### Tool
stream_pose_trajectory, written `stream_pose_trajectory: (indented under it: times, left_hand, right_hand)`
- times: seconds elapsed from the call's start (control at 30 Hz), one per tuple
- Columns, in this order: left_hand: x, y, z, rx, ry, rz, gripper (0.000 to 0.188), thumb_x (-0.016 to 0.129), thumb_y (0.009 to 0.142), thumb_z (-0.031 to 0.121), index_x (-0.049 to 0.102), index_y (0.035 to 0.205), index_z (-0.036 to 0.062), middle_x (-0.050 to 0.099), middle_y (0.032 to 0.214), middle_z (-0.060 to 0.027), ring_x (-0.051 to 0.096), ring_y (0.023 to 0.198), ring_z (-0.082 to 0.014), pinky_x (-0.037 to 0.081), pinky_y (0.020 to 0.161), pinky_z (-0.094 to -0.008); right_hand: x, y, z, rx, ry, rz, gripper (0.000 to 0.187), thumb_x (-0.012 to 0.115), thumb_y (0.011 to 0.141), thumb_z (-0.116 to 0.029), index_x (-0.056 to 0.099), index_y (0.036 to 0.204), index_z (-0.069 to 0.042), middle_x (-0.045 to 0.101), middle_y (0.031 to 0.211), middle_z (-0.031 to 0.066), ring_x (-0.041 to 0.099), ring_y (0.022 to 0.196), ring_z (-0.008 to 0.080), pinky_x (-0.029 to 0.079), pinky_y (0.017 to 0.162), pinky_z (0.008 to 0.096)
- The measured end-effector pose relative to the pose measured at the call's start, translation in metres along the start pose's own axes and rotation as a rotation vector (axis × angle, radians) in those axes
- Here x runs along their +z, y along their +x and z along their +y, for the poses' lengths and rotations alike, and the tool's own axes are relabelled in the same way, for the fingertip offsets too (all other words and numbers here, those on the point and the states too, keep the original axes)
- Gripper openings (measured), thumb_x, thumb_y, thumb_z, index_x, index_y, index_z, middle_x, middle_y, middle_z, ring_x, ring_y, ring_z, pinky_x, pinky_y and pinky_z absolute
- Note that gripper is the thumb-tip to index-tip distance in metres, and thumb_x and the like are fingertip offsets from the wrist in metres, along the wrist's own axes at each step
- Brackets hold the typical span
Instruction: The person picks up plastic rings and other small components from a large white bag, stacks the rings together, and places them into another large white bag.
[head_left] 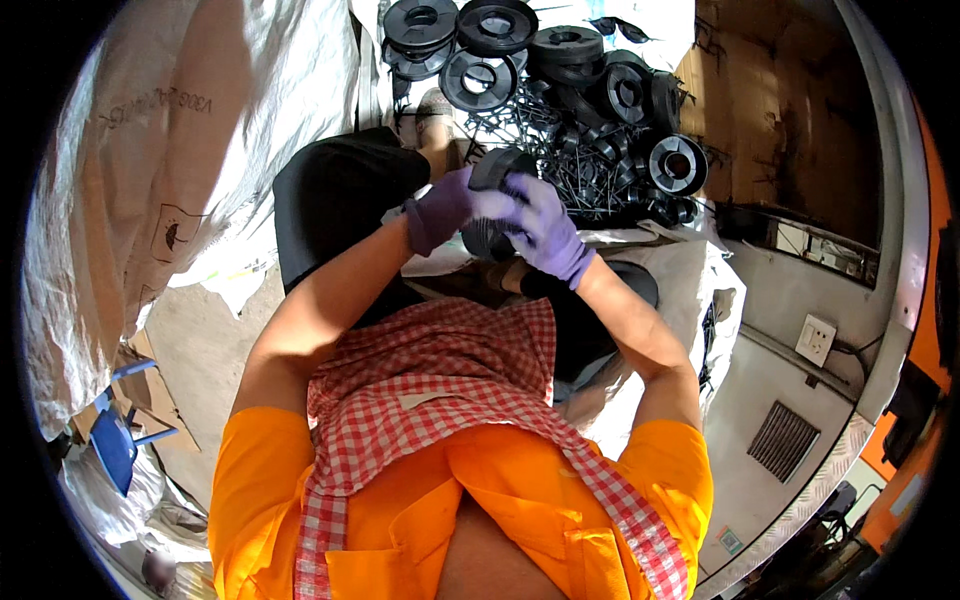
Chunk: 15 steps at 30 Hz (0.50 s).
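Observation:
Both my hands wear purple gloves and meet above my lap, in front of the heap. My left hand point(441, 212) is closed at the left side of a black ribbed plastic part point(487, 240). From the right, my right hand point(548, 230) curls its fingers over the same part. Its rounded top shows above my fingers and its ribbed lower end below them; my gloves hide the middle, so I cannot tell whether it is one piece or two. Just beyond my hands lies a heap of thin black plastic sticks and small round pieces point(590, 165).
Black plastic rings point(480, 80) are stacked at the far side, and another ring point(677, 165) lies at the heap's right edge. White woven sacking point(180, 130) hangs at left. A wall socket point(816, 339) and a vent point(784, 441) are at right. A blue stool point(114, 448) stands lower left.

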<state>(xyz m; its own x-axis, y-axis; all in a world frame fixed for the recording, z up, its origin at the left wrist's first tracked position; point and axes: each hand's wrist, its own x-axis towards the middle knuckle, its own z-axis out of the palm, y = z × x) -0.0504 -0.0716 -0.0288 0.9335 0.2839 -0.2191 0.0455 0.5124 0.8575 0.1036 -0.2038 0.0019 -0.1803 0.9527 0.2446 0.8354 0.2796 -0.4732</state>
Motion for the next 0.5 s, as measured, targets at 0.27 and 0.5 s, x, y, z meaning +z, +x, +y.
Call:
stream_pose_trajectory:
  times: [0.27, 0.5]
  left_hand:
    - [0.015, -0.002, 0.025, -0.087, 0.149, 0.075, 0.052, 0.069, 0.073, 0.019, 0.052, 0.118, 0.0013, 0.062, 0.1, -0.0053, 0.059, 0.089, -0.0138, 0.049, 0.079, -0.0288]
    - [0.01, 0.002, 0.019, 0.026, 0.344, 0.092, 0.05, 0.069, 0.072, 0.015, 0.051, 0.117, 0.0015, 0.063, 0.1, -0.0072, 0.061, 0.091, -0.015, 0.049, 0.079, -0.0298]
  right_hand:
    - [0.008, 0.009, -0.002, 0.937, 0.823, 0.115, 0.044, 0.066, 0.085, -0.032, 0.051, 0.12, -0.009, 0.061, 0.102, 0.0127, 0.066, 0.078, 0.0238, 0.056, 0.061, 0.0331]
    - [0.014, 0.001, 0.016, 0.52, 0.339, 0.086, 0.071, 0.067, 0.08, -0.04, 0.035, 0.136, -0.009, 0.052, 0.121, 0.0208, 0.063, 0.095, 0.0332, 0.051, 0.085, 0.0397]
